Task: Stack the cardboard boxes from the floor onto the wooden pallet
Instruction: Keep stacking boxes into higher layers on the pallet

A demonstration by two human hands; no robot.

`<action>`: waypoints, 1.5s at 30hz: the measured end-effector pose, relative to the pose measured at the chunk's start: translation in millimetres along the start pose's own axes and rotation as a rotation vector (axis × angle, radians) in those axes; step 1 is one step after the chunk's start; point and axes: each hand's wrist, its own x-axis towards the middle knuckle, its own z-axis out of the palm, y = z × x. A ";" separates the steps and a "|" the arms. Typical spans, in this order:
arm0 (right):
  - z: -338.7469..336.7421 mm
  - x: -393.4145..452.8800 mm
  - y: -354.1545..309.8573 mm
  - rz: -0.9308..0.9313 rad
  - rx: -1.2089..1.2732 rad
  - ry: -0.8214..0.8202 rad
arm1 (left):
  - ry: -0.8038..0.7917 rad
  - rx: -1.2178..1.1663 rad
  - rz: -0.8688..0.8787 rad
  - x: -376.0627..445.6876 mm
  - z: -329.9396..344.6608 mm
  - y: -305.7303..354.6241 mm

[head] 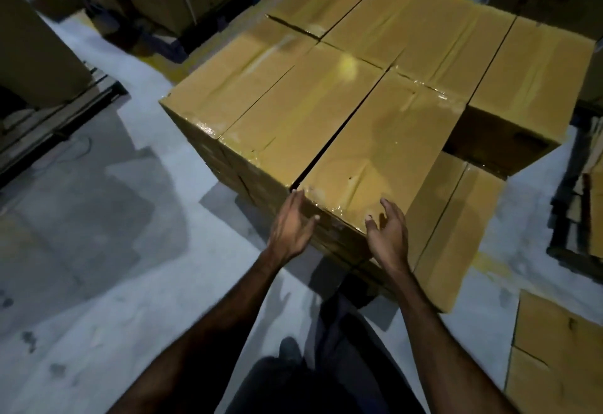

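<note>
Box: tan taped cardboard box (375, 149) lies on the stack's top layer, its near end between both hands.
Left hand (292, 224): fingers straight, flat against its near face, likely nudging it flush.
Right hand (388, 231): fingers loosely spread at the near corner, gripping nothing.

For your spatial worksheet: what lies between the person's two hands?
In the head view, the near corner of the top cardboard box lies between the left hand and right hand.
</note>
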 end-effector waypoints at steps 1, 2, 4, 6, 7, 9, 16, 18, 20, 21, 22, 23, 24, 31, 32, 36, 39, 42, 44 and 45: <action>5.0 -4.6 3.0 0.030 -0.035 -0.005 | -0.020 0.027 -0.039 4.3 -5.1 -10.1; 8.9 -8.1 5.6 0.082 -0.060 0.000 | -0.045 0.038 -0.089 9.4 -10.7 -18.1; 13.6 -12.1 15.2 0.202 -0.086 0.033 | -0.085 -0.004 -0.196 21.9 -20.4 -28.5; 14.2 -13.6 29.3 0.278 -0.048 0.068 | -0.109 -0.086 -0.260 32.9 -27.2 -32.4; 14.3 -13.3 35.8 0.302 -0.015 0.073 | -0.118 -0.112 -0.267 37.9 -28.2 -35.4; 13.3 -13.9 44.4 0.364 0.024 0.030 | -0.143 -0.144 -0.271 45.5 -27.3 -39.3; 18.9 -5.9 60.1 0.425 0.193 -0.020 | -0.079 -0.207 -0.343 75.7 1.7 -68.3; 21.0 -4.1 59.7 0.409 0.209 -0.027 | -0.069 -0.218 -0.346 78.5 7.1 -74.0; 24.0 -1.6 59.2 0.395 0.215 -0.051 | -0.066 -0.223 -0.342 78.3 7.4 -75.5; 25.9 -0.5 59.2 0.390 0.218 -0.062 | -0.073 -0.228 -0.346 75.7 4.4 -71.8; 27.6 0.0 57.8 0.388 0.219 -0.064 | -0.078 -0.232 -0.343 72.9 1.1 -66.3; 28.9 -0.2 56.2 0.389 0.229 -0.055 | -0.082 -0.270 -0.355 69.9 -2.6 -58.8; 29.8 -0.2 55.5 0.395 0.240 -0.045 | -0.097 -0.297 -0.362 67.2 -5.5 -52.2; 24.7 0.3 58.6 0.398 0.209 -0.052 | -0.120 -0.310 -0.359 59.5 -13.3 -49.9; 22.8 -1.7 57.4 0.400 0.195 -0.053 | -0.117 -0.319 -0.358 57.5 -14.2 -51.1; 13.9 -18.7 51.0 0.424 0.122 -0.051 | -0.089 -0.365 -0.311 50.1 -11.2 -81.2; 11.3 -35.4 56.0 0.413 0.082 -0.056 | -0.049 -0.302 -0.343 20.2 -20.3 -81.7; 13.5 -53.7 57.3 0.415 0.069 -0.075 | -0.072 -0.404 -0.346 -24.9 -29.5 -76.3; 18.0 -68.0 55.7 0.395 0.065 -0.090 | -0.060 -0.447 -0.328 -53.8 -29.3 -79.1; 21.1 -77.0 53.8 0.377 0.061 -0.100 | -0.056 -0.483 -0.330 -67.2 -28.9 -80.3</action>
